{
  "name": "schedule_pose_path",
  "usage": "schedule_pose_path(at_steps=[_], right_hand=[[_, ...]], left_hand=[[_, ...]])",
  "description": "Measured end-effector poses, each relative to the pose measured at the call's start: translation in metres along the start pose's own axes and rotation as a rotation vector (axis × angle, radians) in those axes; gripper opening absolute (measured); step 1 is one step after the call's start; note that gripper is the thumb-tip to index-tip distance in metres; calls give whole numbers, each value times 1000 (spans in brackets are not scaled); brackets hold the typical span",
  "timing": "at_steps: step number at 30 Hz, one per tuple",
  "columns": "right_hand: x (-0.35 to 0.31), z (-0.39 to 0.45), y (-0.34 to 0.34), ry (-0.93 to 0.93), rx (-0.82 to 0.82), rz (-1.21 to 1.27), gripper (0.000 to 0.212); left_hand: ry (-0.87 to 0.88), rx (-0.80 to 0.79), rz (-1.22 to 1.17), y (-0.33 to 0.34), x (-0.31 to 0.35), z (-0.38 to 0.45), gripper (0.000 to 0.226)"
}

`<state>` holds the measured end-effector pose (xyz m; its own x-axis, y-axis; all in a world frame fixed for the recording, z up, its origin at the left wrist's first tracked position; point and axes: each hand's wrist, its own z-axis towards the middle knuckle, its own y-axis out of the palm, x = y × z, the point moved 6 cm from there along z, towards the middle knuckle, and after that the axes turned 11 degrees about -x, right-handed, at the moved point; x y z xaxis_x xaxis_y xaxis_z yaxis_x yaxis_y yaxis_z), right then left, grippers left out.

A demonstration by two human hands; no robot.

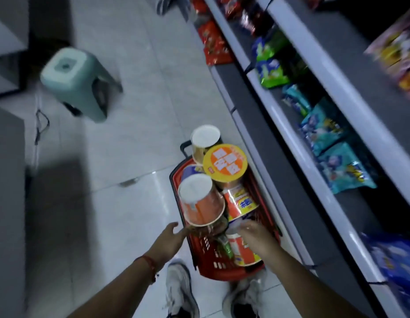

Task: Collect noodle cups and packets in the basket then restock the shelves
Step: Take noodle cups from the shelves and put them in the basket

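A red basket (205, 251) stands on the floor by the shelf base, piled high with noodle cups. An orange cup (200, 200) lies upside down near me, a yellow-lidded bowl (225, 162) sits above it, and a pale cup (205, 140) is at the far end. My left hand (168, 239) reaches toward the basket's left rim under the orange cup, fingers relaxed and holding nothing. My right hand (256, 237) is over the basket's near end, its fingers curled on the purple-rimmed top of a red and yellow cup (241, 250).
Grey shelves (291, 125) run along the right with red (214, 43), green (269, 65) and blue packets (341, 166). A mint green stool (73, 81) stands on the tiled floor at the left. My two white shoes (178, 290) are just behind the basket.
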<state>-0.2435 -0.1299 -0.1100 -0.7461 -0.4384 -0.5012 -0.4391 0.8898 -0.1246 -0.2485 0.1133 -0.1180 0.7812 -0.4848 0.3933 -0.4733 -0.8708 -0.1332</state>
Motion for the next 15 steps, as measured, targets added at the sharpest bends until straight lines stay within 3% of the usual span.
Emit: schedule_pose_path(at_steps=[2,3,7,10,15], right_hand=[[2,36,16,-49,14,85,28],[-1,52,23,-87,11,118,36],[-19,107,44,-203,-33,74,97],[-20,126,50,-207,-36,87,131],[-43,83,46,-195,29,114,109]], left_hand=[[18,-19,-203,1,-8,31,72],[64,-34,-264,2,-7,43,71],[357,-83,-183,5,8,79,64],[429,-55,-220,6,6,86,67],[434,39,-253,-8,4,54,75]])
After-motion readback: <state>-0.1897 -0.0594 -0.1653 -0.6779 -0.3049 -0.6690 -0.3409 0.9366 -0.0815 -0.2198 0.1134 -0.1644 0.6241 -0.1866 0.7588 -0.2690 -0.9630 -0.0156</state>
